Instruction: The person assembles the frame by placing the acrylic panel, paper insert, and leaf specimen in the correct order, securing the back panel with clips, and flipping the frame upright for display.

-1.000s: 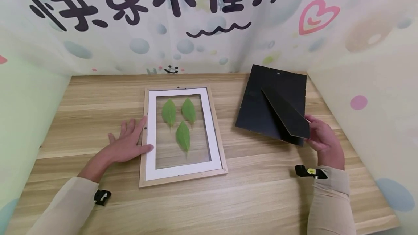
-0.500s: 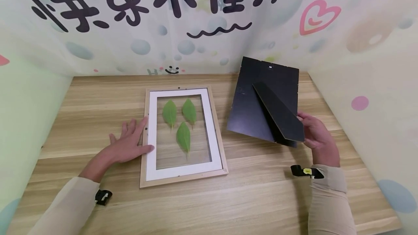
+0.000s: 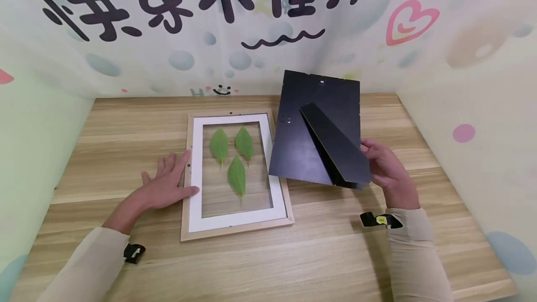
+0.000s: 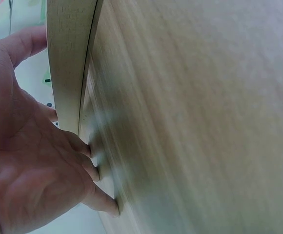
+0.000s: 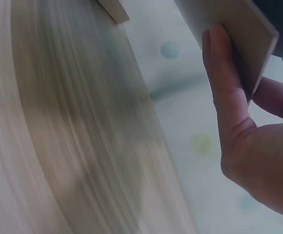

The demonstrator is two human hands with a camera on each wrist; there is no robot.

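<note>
Pinching a black backing board (image 3: 291,150) by its edge in the right grip (image 3: 388,168), with thumb and fingers on opposite faces, likely to keep most of it unobstructed. Tilted above the worktop (image 3: 235,269), left of that grip, overlapping the wooden photo frame (image 3: 235,228) in the head view; cannot tell whether touching. Spread loosely in the left grip (image 3: 164,189), grasping nothing, with thumb on the white mat (image 3: 235,218), probably to steady the frame just rightward. Showing three green leaves (image 3: 237,176) within the mat's window, right of that thumb.
</note>
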